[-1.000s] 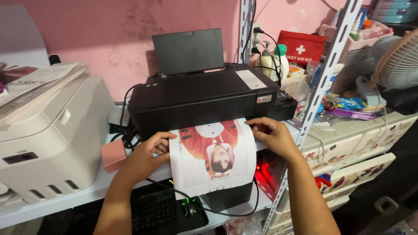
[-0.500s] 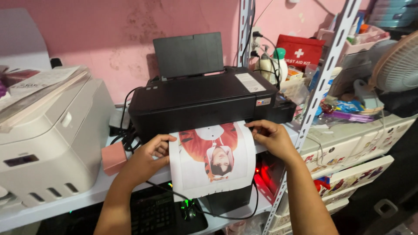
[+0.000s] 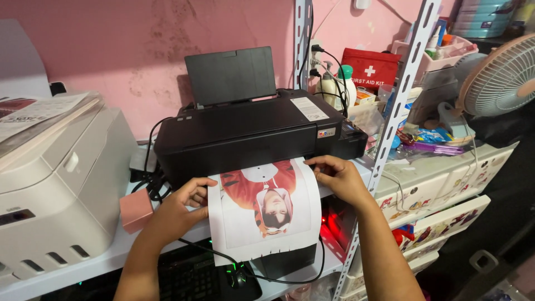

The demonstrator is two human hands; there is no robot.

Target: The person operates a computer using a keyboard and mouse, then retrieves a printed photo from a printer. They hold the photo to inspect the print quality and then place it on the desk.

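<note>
Both hands on a fresh print at the printer's mouth

The printed sheet hangs from the black printer, long axis toward the person — left hand pinches its left edge, right hand its upper right edge, equally near.

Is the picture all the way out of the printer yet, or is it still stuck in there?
Mostly out. The printed sheet hangs down from the black printer, and the picture on it shows in full. The left hand and right hand each grip a side edge near the top. That top edge is still in the printer's slot, so the sheet has yet to come free.
</note>
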